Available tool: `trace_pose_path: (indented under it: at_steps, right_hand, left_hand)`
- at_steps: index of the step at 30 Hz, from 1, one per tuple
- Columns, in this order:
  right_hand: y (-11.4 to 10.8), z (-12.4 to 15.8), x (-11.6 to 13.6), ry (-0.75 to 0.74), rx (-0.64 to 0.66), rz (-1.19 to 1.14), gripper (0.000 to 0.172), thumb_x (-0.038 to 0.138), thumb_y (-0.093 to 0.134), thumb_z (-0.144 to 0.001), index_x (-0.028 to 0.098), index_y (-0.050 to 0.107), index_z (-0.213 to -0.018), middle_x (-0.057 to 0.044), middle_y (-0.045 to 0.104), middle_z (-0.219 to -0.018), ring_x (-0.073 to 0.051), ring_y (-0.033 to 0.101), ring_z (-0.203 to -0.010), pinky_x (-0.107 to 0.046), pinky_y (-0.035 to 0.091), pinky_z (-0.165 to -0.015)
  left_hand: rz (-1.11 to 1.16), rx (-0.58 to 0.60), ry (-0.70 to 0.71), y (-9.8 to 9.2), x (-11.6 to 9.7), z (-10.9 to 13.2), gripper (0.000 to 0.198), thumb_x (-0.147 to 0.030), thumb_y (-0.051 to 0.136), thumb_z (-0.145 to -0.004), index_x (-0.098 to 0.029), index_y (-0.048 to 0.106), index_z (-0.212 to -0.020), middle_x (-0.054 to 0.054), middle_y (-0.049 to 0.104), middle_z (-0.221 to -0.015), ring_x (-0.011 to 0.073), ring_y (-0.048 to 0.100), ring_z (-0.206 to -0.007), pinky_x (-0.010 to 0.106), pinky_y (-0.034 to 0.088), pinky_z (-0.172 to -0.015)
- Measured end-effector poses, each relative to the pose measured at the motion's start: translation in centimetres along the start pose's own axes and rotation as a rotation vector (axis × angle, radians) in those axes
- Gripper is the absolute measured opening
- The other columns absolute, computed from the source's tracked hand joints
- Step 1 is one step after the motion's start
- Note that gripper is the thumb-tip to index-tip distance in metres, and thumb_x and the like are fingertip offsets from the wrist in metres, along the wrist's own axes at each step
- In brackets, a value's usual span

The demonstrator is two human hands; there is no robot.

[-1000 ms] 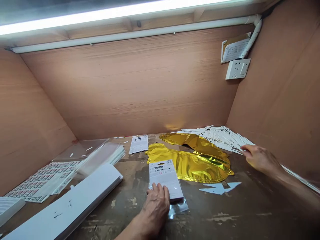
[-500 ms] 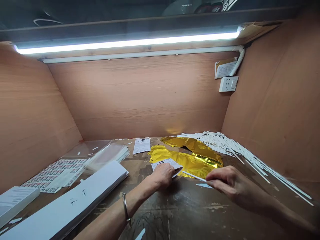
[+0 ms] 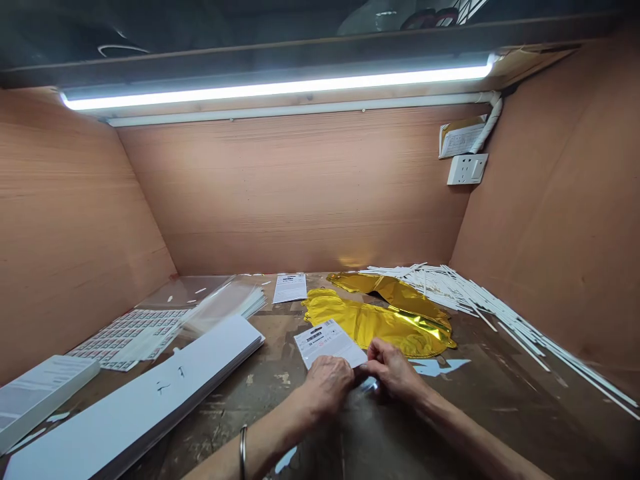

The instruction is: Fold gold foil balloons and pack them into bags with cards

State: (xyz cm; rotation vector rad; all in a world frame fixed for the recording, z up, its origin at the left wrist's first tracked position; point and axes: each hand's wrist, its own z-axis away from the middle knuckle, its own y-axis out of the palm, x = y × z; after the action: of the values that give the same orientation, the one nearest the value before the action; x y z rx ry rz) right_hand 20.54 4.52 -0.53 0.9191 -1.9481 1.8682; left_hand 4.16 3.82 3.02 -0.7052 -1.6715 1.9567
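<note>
A white printed card (image 3: 330, 343) with a dark hang slot lies tilted over the table, its lower end covered by my hands. My left hand (image 3: 327, 380) is closed on its lower edge, knuckles up. At the card's right corner, my right hand (image 3: 393, 367) has thumb and fingers pinched together, the tips touching the edge. A shiny clear patch, apparently plastic, glints just below the fingers. No white stick shows in my right hand. Beyond the card, flat gold foil balloons (image 3: 375, 320) lie spread on the table.
Many thin white sticks (image 3: 465, 293) are heaped at the right wall. Another printed card (image 3: 290, 288) lies at the back. To the left are a long white card stack (image 3: 150, 393), clear plastic sleeves (image 3: 225, 307), sticker sheets (image 3: 135, 333) and a white box (image 3: 50, 387).
My right hand has moved left to the card, and the white stick it held is out of sight. The card has turned and shows more of its printed face.
</note>
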Motion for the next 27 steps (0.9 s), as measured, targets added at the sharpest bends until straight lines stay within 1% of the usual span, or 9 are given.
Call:
trace_pose_path:
  at_steps: [3, 6, 8, 11, 15, 21, 23, 25, 27]
  right_hand:
    - [0.8, 0.3, -0.2, -0.036, 0.183, -0.073, 0.017, 0.020, 0.039, -0.077, 0.013, 0.055, -0.079, 0.003, 0.058, -0.053, -0.009, 0.051, -0.038, -0.017, 0.034, -0.035]
    - [1.0, 0.4, -0.1, -0.112, 0.253, -0.040, 0.020, 0.016, 0.042, -0.075, 0.013, 0.061, -0.079, 0.003, 0.059, -0.054, -0.008, 0.051, -0.042, -0.016, 0.036, -0.039]
    - [1.0, 0.6, 0.0, -0.172, 0.233, 0.033, 0.017, 0.015, 0.046, -0.074, 0.014, 0.063, -0.074, 0.002, 0.060, -0.059, -0.009, 0.053, -0.051, -0.018, 0.038, -0.047]
    - [1.2, 1.0, -0.1, -0.253, 0.160, 0.179, 0.012, 0.017, 0.051, -0.075, 0.016, 0.062, -0.071, -0.002, 0.061, -0.070, -0.013, 0.055, -0.066, -0.022, 0.036, -0.058]
    - [1.7, 1.5, -0.5, -0.336, 0.097, 0.371, 0.014, 0.021, 0.047, -0.080, 0.013, 0.058, -0.076, -0.007, 0.058, -0.075, -0.016, 0.050, -0.066, -0.025, 0.031, -0.057]
    - [3.1, 3.7, 0.4, -0.398, -0.033, 0.522, 0.022, 0.012, 0.034, -0.083, 0.014, 0.054, -0.076, -0.010, 0.055, -0.076, -0.019, 0.048, -0.068, -0.028, 0.031, -0.057]
    - [3.2, 6.4, 0.8, -0.429, -0.061, 0.433, 0.022, 0.013, 0.034, -0.083, 0.016, 0.054, -0.073, -0.009, 0.055, -0.077, -0.018, 0.048, -0.069, -0.027, 0.033, -0.058]
    - [2.4, 9.6, 0.5, -0.407, -0.029, 0.181, 0.021, 0.020, 0.038, -0.083, 0.020, 0.053, -0.069, -0.007, 0.055, -0.074, -0.016, 0.049, -0.064, -0.026, 0.035, -0.055]
    - [0.1, 12.4, -0.9, -0.233, -0.109, -0.103, 0.025, 0.029, 0.046, -0.080, 0.024, 0.050, -0.056, -0.002, 0.052, -0.061, -0.013, 0.044, -0.051, -0.024, 0.033, -0.048]
  left_hand:
    - [-0.020, -0.006, -0.054, 0.1, 1.0, 0.8, 0.022, -0.024, 0.046, -0.076, -0.010, 0.061, -0.083, 0.017, 0.064, -0.080, 0.0276, 0.061, -0.076, 0.036, 0.046, -0.067]
    - [0.019, -0.166, -0.140, 0.8, 2.2, 0.3, 0.039, -0.038, 0.030, -0.086, -0.013, 0.054, -0.103, 0.015, 0.060, -0.101, 0.0272, 0.054, -0.098, 0.039, 0.042, -0.080]
    - [0.036, -0.249, -0.162, 2.3, 3.1, -0.5, 0.045, -0.042, 0.027, -0.087, -0.015, 0.043, -0.120, 0.014, 0.045, -0.125, 0.0277, 0.036, -0.118, 0.043, 0.030, -0.094]
    - [0.033, -0.228, -0.149, 5.0, 4.3, -1.7, 0.055, -0.047, 0.020, -0.087, -0.014, 0.028, -0.131, 0.013, 0.023, -0.139, 0.0273, 0.012, -0.129, 0.049, 0.011, -0.102]
    - [0.037, -0.202, -0.143, 6.9, 5.0, -2.3, 0.060, -0.051, 0.013, -0.086, -0.015, 0.023, -0.133, 0.010, 0.016, -0.142, 0.0264, 0.006, -0.130, 0.050, 0.005, -0.102]
    - [0.043, -0.215, -0.102, 6.9, 5.1, -2.2, 0.062, -0.053, 0.012, -0.085, -0.017, 0.023, -0.133, 0.010, 0.016, -0.142, 0.0248, 0.006, -0.130, 0.049, 0.005, -0.102]
    - [0.048, -0.225, -0.087, 6.9, 5.1, -2.1, 0.062, -0.054, 0.012, -0.085, -0.017, 0.024, -0.133, 0.010, 0.017, -0.141, 0.0252, 0.006, -0.130, 0.049, 0.005, -0.102]
    - [0.052, -0.234, -0.079, 6.9, 5.1, -2.0, 0.063, -0.054, 0.011, -0.085, -0.016, 0.025, -0.133, 0.010, 0.018, -0.141, 0.0260, 0.007, -0.130, 0.050, 0.004, -0.102]
    - [0.061, -0.229, -0.062, 6.9, 5.1, -1.9, 0.062, -0.053, 0.012, -0.085, -0.016, 0.024, -0.133, 0.011, 0.019, -0.141, 0.0266, 0.006, -0.130, 0.051, 0.004, -0.102]
